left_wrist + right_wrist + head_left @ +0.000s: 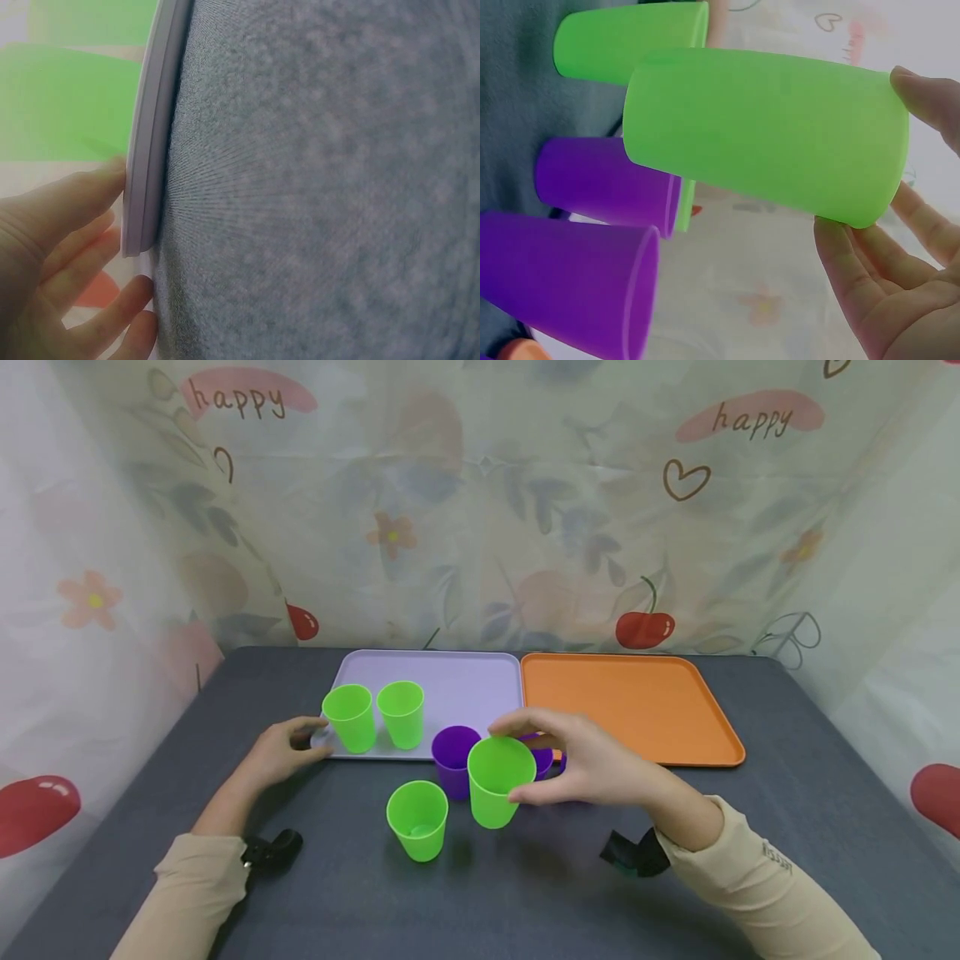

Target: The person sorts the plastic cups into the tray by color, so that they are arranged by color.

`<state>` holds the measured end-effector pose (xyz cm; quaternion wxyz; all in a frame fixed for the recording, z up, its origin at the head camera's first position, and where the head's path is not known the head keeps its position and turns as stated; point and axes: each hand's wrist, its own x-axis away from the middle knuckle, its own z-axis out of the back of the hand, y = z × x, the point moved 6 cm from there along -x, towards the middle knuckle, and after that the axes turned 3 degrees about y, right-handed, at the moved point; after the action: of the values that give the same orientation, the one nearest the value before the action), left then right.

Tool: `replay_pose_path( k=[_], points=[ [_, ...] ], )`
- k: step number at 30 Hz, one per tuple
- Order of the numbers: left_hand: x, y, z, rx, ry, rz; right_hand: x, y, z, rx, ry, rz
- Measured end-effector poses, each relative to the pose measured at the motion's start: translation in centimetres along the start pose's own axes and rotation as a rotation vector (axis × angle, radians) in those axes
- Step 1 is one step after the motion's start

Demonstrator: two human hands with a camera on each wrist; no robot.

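A dark grey counter (480, 902) fills the lower frame, backed by a flower-and-cherry printed curtain (480, 510). Nearest, low centre, a lone green cup (417, 819) stands upright on the counter. Just right of it the right hand (592, 768) has its grip closed on the rim of a second green cup (495, 781), thumb and fingers pinching the top; it appears lifted slightly, though the head view leaves that unsure. Purple cups (454, 760) stand just behind it. At centre left the left hand (281, 753) pinches the corner of the lilac tray (457, 693), which holds two more green cups (375, 717); an orange tray (622, 706) lies right. The step looks like sorting cups by colour; the next move calls for carrying this cup up-left onto the lilac tray.
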<state>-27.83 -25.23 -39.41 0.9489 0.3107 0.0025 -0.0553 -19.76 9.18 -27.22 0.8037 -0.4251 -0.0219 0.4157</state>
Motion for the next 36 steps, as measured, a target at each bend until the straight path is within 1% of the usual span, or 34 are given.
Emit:
replay_pose_path(
  k=[4, 10, 15, 24, 30, 36],
  points=[
    [-0.1, -0.1, 0.0, -0.001, 0.004, 0.002, -0.5, 0.0, 0.8, -0.013, 0.018, 0.010],
    [0.0, 0.1, 0.0, 0.000, -0.005, 0.021, -1.2, 0.2, 2.1, -0.015, 0.044, -0.031],
    [0.0, 0.1, 0.0, -0.004, -0.004, 0.021, -2.0, 0.2, 2.8, -0.044, 0.049, -0.025],
    [0.0, 0.0, -0.1, 0.000, -0.009, 0.022, -4.2, 0.4, 4.3, -0.005, 0.106, -0.030],
    [0.0, 0.0, -0.1, 0.009, -0.005, 0.014, -5.5, 1.1, 5.1, 0.005, 0.138, -0.069],
    [0.0, -0.2, -0.1, 0.013, -0.002, 0.018, -6.6, 2.3, 5.5, 0.013, 0.150, -0.082]
  ],
)
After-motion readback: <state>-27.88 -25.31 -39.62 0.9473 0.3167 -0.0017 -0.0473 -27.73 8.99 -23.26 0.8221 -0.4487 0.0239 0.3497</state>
